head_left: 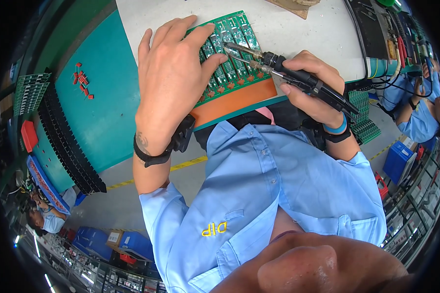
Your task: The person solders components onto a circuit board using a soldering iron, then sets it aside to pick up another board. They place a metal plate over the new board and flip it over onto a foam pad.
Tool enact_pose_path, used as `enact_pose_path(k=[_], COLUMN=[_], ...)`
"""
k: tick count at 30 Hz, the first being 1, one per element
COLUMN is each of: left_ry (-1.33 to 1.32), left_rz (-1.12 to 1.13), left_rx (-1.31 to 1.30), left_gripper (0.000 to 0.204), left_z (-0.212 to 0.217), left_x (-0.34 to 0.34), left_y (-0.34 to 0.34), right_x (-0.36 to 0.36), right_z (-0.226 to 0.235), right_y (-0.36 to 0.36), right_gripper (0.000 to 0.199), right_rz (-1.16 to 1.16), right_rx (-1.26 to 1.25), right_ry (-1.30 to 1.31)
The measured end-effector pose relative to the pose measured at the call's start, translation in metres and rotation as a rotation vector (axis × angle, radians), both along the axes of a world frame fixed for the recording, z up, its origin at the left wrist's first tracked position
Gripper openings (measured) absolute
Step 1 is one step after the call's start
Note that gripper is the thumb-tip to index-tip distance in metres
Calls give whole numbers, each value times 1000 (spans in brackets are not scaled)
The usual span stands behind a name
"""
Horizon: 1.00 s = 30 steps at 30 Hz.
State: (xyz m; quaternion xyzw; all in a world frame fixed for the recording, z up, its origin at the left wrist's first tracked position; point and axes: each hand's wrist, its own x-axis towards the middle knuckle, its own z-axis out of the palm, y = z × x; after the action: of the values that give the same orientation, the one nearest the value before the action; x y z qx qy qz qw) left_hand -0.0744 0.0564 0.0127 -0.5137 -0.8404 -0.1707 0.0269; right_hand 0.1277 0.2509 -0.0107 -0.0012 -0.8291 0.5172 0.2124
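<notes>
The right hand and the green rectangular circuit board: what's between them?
Head view: the black-handled metal soldering tool, reaching from the right hand over the green board.

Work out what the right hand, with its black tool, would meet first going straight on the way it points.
Probably the green circuit-board panel beneath the black tool's tip, then the left hand; depth there is unclear.

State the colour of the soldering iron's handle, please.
Black: the soldering iron's handle, in the right hand, shows best in the head view.
</notes>
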Motion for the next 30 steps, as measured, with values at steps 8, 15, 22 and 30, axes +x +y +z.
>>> enact_pose_path(k=[8,15,22,30], left_ry=[-6,-28,10,-12], left_rz=[-7,-16,16,18], left_rx=[16,38,74,32], left_gripper=[45,46,46,47], left_z=[0,-3,-2,-3], left_x=[-1,-4,2,2], left_y=[0,-2,-7,-14], right_x=[11,-2,13,-3], right_z=[3,-16,-1,-5], right_y=[8,28,2,-12], right_gripper=[39,49,46,37], right_rz=[-59,-580,-67,-47], right_rx=[0,-145,-37,-90], right_ry=[53,90,143,19])
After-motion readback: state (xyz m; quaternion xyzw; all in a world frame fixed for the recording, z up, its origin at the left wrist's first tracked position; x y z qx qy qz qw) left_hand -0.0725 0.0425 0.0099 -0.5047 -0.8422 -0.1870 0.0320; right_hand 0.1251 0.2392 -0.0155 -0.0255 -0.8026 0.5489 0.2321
